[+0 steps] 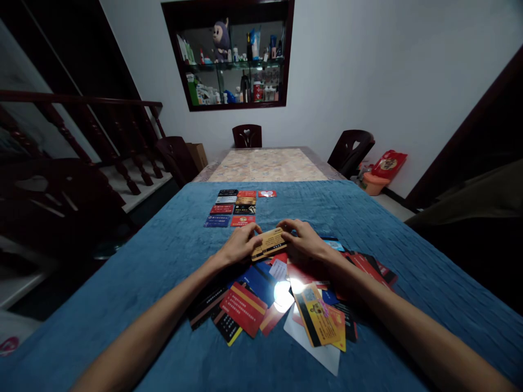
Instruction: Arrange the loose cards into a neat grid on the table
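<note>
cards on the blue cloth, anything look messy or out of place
Yes: the cards near the hands lie in a loose overlapping heap at all angles, unlike the neat rows of cards further up the blue cloth. A bright glare spot hides some faces.

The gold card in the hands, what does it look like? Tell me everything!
The gold card is a thin, flat rectangle, plastic by its look, tan-gold with small dark print too blurry to read. It is tilted, raised above the messy card pile. The left hand pinches its left end, the right hand its right end.
</note>
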The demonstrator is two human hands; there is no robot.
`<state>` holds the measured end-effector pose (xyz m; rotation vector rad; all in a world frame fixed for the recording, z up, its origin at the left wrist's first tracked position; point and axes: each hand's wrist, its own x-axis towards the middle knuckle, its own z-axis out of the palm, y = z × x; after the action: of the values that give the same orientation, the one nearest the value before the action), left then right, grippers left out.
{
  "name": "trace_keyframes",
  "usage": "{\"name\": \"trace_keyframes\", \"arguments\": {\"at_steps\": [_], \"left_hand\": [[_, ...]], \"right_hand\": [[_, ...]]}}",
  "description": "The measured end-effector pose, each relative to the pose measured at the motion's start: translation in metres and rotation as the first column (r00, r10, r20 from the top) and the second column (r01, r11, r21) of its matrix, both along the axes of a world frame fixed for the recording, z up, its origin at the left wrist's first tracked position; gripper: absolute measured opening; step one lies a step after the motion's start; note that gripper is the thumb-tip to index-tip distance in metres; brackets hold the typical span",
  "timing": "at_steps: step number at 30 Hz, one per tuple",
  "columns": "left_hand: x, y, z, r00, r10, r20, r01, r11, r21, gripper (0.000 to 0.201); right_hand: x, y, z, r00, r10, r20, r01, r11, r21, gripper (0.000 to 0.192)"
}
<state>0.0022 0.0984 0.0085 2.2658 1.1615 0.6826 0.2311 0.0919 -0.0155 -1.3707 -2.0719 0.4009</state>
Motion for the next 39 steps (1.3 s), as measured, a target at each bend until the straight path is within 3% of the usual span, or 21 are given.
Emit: {"name": "trace_keyframes", "arguments": {"at_steps": [4,10,16,20,24,29,33,39], "left_hand": [[0.000,0.001,-0.003,0.993,-0.053,-0.106,0.055,0.998,0.014,0.016],[0.000,0.002,-0.004,0.952,-0.031,-0.304,0.084,0.983,0.161,0.014],[0.001,-0.005,-0.002,0.972,-0.048,-0.230,0.110,0.958,0.264,0.046],[0.005,-0.016,0.007,0.960,-0.105,-0.261,0.193,0.921,0.338,0.047],[0.007,-0.019,0.010,0.952,-0.085,-0.294,0.192,0.915,0.355,0.038],[0.005,-0.014,0.009,0.958,-0.097,-0.268,0.185,0.928,0.325,0.023],[0.002,-0.010,0.012,0.982,-0.118,-0.147,0.146,0.968,0.203,0.022],[-0.003,-0.005,0.015,0.994,-0.101,0.035,0.101,0.995,0.008,0.022]], "right_hand": [[0.002,0.002,0.003,0.999,-0.005,-0.043,0.003,0.999,-0.036,0.024],[-0.002,-0.001,0.007,0.992,-0.028,-0.124,0.022,0.999,-0.046,0.026],[-0.002,-0.001,0.009,0.977,-0.016,-0.213,0.004,0.998,-0.057,0.025],[-0.002,0.001,0.006,0.967,-0.034,-0.251,0.021,0.998,-0.055,0.027],[-0.003,0.002,0.002,0.963,-0.027,-0.269,0.009,0.998,-0.065,0.027],[-0.003,-0.001,0.008,0.977,-0.022,-0.211,0.009,0.998,-0.061,0.027],[0.002,-0.005,0.019,0.993,0.016,-0.117,-0.020,0.999,-0.040,0.025],[0.016,-0.006,0.031,0.983,0.184,0.000,-0.184,0.983,-0.017,0.028]]}}
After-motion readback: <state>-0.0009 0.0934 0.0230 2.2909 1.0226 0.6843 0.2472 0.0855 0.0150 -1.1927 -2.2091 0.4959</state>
